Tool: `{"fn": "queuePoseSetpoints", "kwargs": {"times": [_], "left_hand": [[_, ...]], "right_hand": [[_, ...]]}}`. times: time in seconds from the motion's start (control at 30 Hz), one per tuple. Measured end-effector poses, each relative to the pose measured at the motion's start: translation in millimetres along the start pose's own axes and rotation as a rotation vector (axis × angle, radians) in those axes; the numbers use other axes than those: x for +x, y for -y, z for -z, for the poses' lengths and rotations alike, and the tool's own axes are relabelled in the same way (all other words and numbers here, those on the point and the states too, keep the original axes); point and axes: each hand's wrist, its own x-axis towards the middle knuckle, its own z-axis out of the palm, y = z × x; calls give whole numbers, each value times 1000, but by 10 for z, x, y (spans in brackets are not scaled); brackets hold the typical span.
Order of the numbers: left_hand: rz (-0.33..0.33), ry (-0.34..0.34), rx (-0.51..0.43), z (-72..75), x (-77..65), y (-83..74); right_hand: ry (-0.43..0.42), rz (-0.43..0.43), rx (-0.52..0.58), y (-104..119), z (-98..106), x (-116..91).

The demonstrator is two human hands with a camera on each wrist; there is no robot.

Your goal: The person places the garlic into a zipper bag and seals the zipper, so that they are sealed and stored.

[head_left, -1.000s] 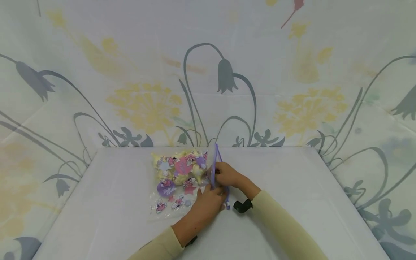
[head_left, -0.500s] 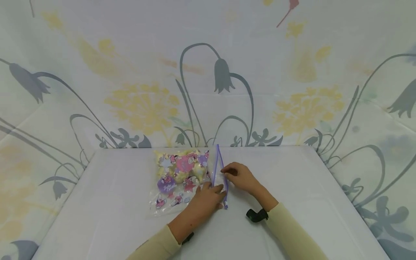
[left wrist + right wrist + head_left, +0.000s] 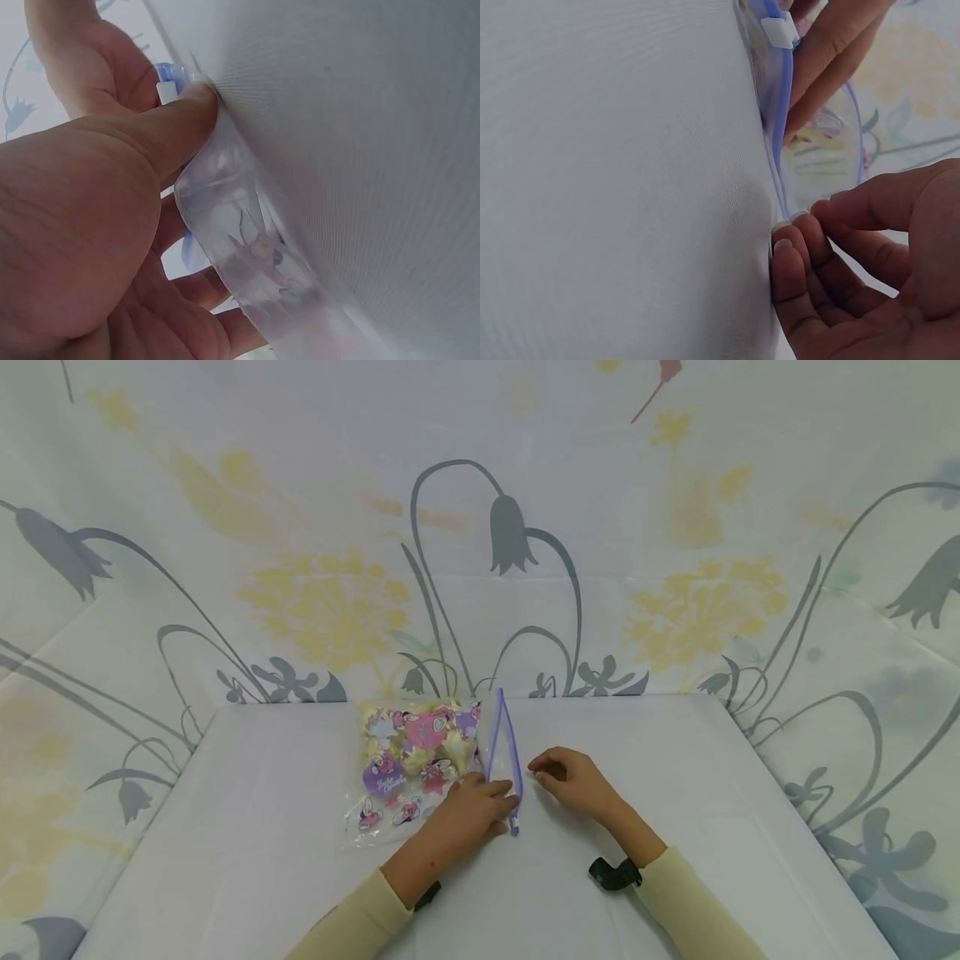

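A clear slider zip bag (image 3: 390, 810), printed with pink and purple cartoon figures, lies on the table. Pale yellow pieces (image 3: 456, 748) show through its far part; their kind is unclear behind the print. On the right its mouth gapes between two purple zip strips (image 3: 514, 752). My left hand (image 3: 468, 814) pinches the bag near the mouth, thumb at the near edge and fingers spread over the top. Close to that thumb is the white slider (image 3: 780, 30). My right hand (image 3: 581, 783) stands just right of the mouth, fingers loosely curled, holding nothing.
The table (image 3: 262, 810) has a white cover. Behind it and at both sides hangs a pale curtain (image 3: 480, 610) with grey and yellow flower prints. A dark wrist device (image 3: 615, 874) sits at the right wrist.
My right hand has come out of the bag's mouth and moved right, away from the zip strips. The left hand keeps its hold on the bag near the mouth.
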Motion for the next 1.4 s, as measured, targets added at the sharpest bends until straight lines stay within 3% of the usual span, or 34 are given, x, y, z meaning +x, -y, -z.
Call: {"fn": "queuePoseSetpoints", "kwargs": {"times": [0.2,0.37,0.7,0.87,1.0,1.2,1.4], "left_hand": [[14,20,31,-14,-23,-15],[-7,-18,74,-25,-63,-48],[-67,-93,4,9,-125,-40],[-91,-124,-6,20,-157,-22],[-52,-121,-48,47,-216,-34],[62,-155,-147,78,-358,-82],[177,-182,-438,80,-494,-156]], "right_hand": [[10,-13,-23,26,3,-52],[42,-21,-50,49,2,-109],[75,-43,-54,113,20,-153],[96,-89,0,168,34,-176],[114,-137,75,220,31,-198],[127,-221,131,290,-10,-213],[118,-280,167,344,-51,-233]]}}
